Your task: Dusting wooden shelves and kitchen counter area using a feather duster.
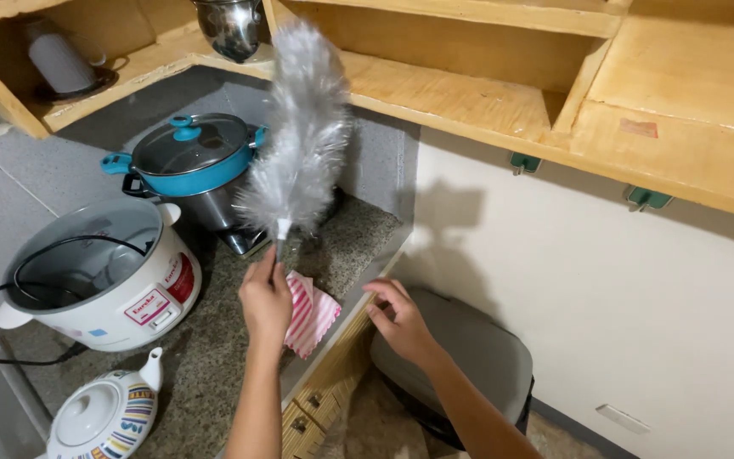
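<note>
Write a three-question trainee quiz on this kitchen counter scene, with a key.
1. True or false: the left hand holds the grey feather duster upright.
2. What lies on the counter beside that hand? A) a sponge B) a red-and-white striped cloth C) a plate
3. Where does the right hand rest?

Key: 1 true. 2 B. 3 At the counter's edge, above the grey bin lid.

The duster blurs at its tip. The left hand hides its handle and part of the striped cloth.
</note>
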